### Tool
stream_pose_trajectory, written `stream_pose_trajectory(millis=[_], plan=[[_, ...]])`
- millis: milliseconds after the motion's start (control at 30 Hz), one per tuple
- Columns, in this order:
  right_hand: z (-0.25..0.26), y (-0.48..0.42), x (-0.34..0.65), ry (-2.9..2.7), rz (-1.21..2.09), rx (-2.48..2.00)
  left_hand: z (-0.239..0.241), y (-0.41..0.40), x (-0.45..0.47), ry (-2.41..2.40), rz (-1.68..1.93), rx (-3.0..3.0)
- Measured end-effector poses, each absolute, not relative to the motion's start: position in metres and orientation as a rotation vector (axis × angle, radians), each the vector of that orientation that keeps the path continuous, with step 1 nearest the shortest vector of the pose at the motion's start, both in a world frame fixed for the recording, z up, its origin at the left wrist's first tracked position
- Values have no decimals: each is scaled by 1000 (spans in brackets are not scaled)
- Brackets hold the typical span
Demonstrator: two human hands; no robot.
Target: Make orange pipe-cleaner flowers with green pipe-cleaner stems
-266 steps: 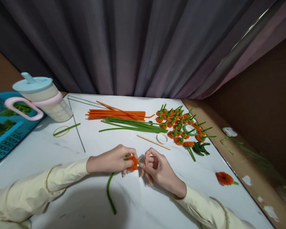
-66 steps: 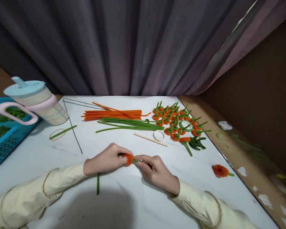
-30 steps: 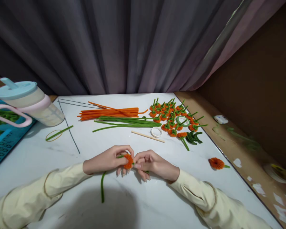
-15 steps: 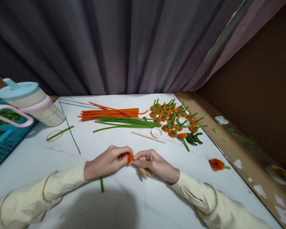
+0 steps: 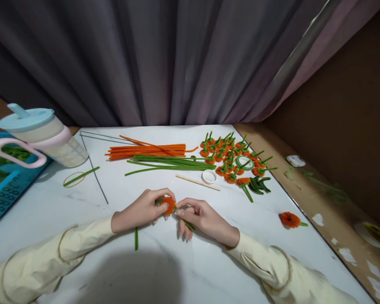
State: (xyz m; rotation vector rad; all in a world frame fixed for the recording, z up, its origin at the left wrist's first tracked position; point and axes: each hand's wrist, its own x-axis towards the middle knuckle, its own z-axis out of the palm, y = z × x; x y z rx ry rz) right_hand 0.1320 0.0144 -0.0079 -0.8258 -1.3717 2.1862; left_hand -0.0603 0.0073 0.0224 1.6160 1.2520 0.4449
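My left hand [image 5: 142,209] pinches a small orange pipe-cleaner flower [image 5: 169,205] over the white table [image 5: 82,202]. A green stem [image 5: 136,238] trails out under that hand toward me. My right hand [image 5: 200,216] meets it from the right, its thumb and forefinger pinched on a green pipe-cleaner end [image 5: 187,224] at the flower's side. Both hands are closed and touching the same piece.
Orange pipe cleaners [image 5: 148,150] and green ones [image 5: 174,164] lie behind my hands, with a wooden stick [image 5: 197,183] and a white tape ring [image 5: 209,176]. Several finished flowers [image 5: 231,158] are piled at right; one [image 5: 289,220] lies alone. A lidded cup [image 5: 41,135] and blue basket [image 5: 3,181] stand left.
My hands stayed together at the table's near middle, turning the flower and working the green end round it. The stem under my left hand shifted slightly. The view wobbled a little.
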Motion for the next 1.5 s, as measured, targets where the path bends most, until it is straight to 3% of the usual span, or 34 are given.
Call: stream_pose_trajectory(millis=[667,833,1267,1500], plan=[[-8,22,138,-1276,2359,-687,27,-2,-49,906,445,1031],[-8,27,142,-1223,2355,-718,30,8,-60,739,371,1061],[-7,24,140,-1265,2264,-734,15,-2,-52,865,559,1073],[-7,19,139,-1415,2082,-800,12,-5,-50,1091,596,1539]])
